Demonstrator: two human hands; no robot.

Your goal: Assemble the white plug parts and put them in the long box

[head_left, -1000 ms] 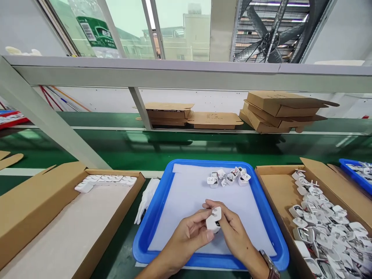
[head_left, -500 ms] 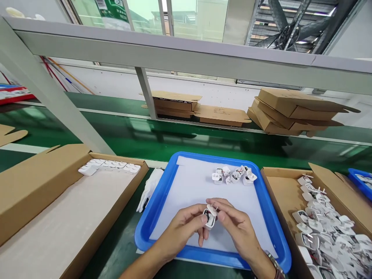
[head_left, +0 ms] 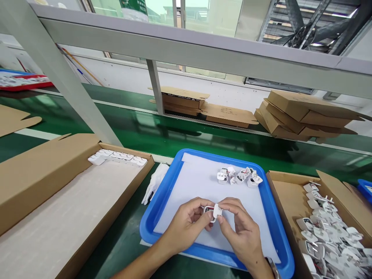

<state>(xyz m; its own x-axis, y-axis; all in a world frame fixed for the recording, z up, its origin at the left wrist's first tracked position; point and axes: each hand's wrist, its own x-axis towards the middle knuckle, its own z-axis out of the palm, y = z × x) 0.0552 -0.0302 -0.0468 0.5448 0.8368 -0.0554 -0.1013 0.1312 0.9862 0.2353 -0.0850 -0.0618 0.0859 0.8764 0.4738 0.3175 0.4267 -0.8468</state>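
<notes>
Over the blue tray [head_left: 144, 228], my left hand [head_left: 186, 224] is closed around a small white plug charger housing [head_left: 207, 209], its open side showing dark parts inside. My right hand [head_left: 244, 228] pinches the white cover [head_left: 217, 210] of that charger between thumb and fingers. The cover is tilted at the right end of the housing, not flat on it. Any wires between the two are hidden by my fingers. Farther back on the tray's white lining lie several open chargers [head_left: 222, 177] with their pin covers loose.
At the right stands a carton [head_left: 286, 193] heaped with open chargers. The left carton [head_left: 116, 209] has a row of closed-looking white chargers [head_left: 117, 155] along its far end. A white glove [head_left: 155, 180] lies beside the tray. Flat cartons [head_left: 308, 112] are stacked behind, beyond a grey frame bar [head_left: 186, 42].
The cover has turned and now stands across the right end of the housing, held by my right fingertips. The head view has shifted slightly, so the scene sits farther right.
</notes>
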